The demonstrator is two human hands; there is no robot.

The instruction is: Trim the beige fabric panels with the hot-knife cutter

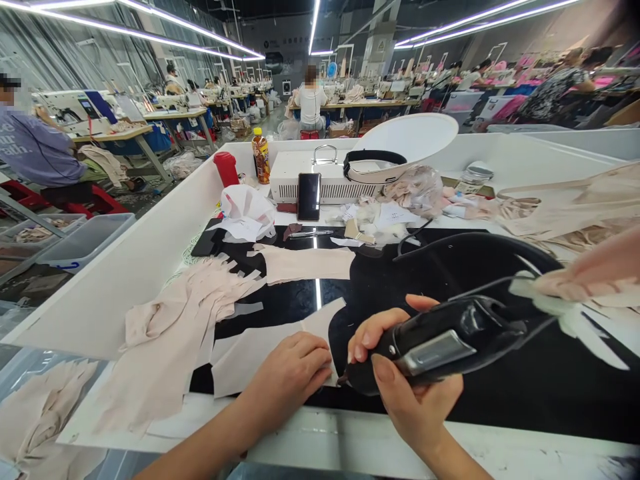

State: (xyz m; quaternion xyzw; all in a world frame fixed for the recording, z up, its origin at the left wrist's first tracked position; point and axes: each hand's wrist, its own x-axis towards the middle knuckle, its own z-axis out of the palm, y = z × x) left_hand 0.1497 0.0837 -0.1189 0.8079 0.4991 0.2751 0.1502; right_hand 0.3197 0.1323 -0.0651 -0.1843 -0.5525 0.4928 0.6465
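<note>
Head-worn view, facing forward and down, near both hands (289, 375)

I'm in a garment workshop. Beyond my bench (115, 267), rows of sewing machines (60, 103) stand on tables (117, 135), with people (311, 104) seated among them under long strip lights (190, 45). Cut cloth (250, 357) lies in front of me, more is heaped to my left, and plastic bins (93, 241) stand beside the bench.
</note>
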